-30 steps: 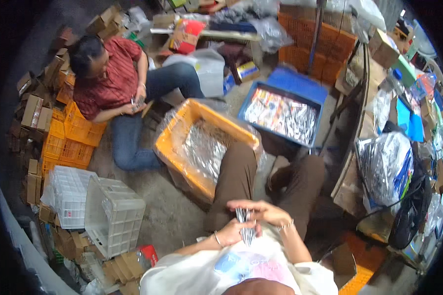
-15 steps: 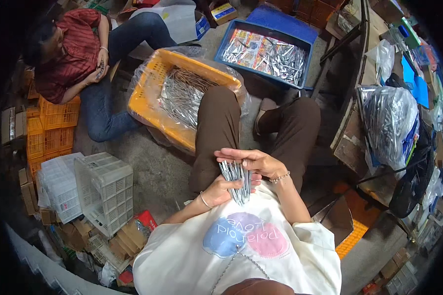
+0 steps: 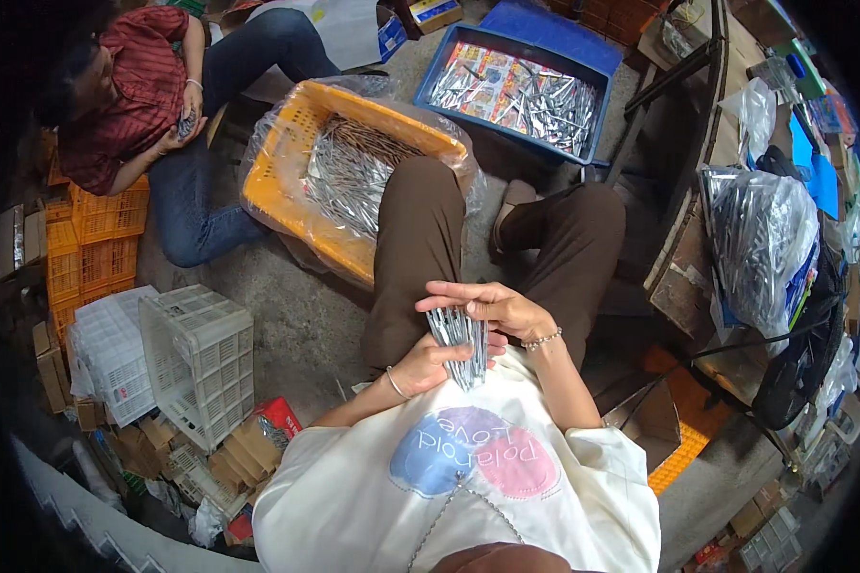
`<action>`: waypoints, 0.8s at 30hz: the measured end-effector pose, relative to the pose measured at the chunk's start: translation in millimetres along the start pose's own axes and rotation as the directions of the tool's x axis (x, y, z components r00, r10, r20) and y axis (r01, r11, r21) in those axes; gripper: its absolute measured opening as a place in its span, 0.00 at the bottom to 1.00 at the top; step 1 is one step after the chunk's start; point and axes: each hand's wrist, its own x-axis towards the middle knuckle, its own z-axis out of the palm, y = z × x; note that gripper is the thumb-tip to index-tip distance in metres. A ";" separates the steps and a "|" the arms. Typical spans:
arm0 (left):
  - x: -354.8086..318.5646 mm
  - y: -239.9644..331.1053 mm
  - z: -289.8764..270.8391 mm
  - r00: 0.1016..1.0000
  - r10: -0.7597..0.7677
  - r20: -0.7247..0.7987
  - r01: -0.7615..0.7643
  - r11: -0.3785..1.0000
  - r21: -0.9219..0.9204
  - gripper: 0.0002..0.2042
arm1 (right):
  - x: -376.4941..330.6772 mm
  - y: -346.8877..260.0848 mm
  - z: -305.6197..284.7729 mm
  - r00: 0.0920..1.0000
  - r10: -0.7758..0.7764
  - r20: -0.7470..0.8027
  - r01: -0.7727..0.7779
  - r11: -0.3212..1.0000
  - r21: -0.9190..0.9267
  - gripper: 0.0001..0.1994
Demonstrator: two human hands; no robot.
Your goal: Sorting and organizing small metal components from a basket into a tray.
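I hold a bundle of thin silver metal pieces [image 3: 457, 344] upright in front of my chest. My left hand [image 3: 428, 365] grips the bundle from below and behind. My right hand [image 3: 492, 307] lies over its top with the fingers stretched flat to the left, touching the ends of the pieces. Both wrists wear bracelets. My knees in brown trousers [image 3: 420, 248] point toward a yellow crate [image 3: 287, 205] lined with clear plastic and filled with more silver pieces.
A blue tray [image 3: 521, 86] of silver packets lies beyond the yellow crate. A seated person in a red shirt [image 3: 129, 91] works at the upper left. White mesh baskets [image 3: 196, 358] and orange crates [image 3: 91, 244] stand on the left. A plastic bag of metal parts [image 3: 760, 244] sits right.
The view has tilted down and closer. My hands with the bundle have risen slightly toward my chest, and my right hand now lies flat over the bundle's top.
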 end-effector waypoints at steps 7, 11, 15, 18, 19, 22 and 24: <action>3.7 -1.5 3.1 0.996 0.022 -0.089 -0.019 0.999 0.028 0.20 | 3.6 -6.2 7.7 0.998 -0.050 -0.040 0.047 0.997 -0.064 0.31; 3.3 -10.6 -3.7 0.994 -0.014 -0.104 0.020 0.998 0.056 0.15 | -0.3 -4.6 12.6 0.997 -0.037 -0.073 0.027 0.991 -0.132 0.31; 2.9 -11.6 -10.6 0.983 -0.026 -0.183 0.055 0.986 0.156 0.10 | 11.7 -5.6 17.0 0.993 0.083 -0.085 -0.105 0.943 -0.316 0.25; 7.9 -14.3 -7.7 0.987 -0.039 -0.156 0.060 0.990 0.130 0.11 | 7.6 -11.4 23.1 0.971 0.168 -0.168 -0.213 0.929 -0.303 0.22; 9.1 -13.5 -8.5 0.995 -0.017 -0.098 0.025 0.996 0.081 0.10 | 6.2 -26.0 37.3 0.957 0.212 -0.199 -0.261 0.927 -0.269 0.21; 18.3 -2.8 -9.0 1.000 0.006 -0.020 -0.006 1.000 0.009 0.08 | 12.1 -24.8 19.9 0.985 0.114 -0.132 -0.155 0.917 -0.367 0.20; 28.4 3.9 -11.1 0.999 -0.052 0.006 0.052 0.997 -0.058 0.07 | 12.8 -26.2 7.1 0.991 0.040 -0.126 -0.081 0.938 -0.336 0.20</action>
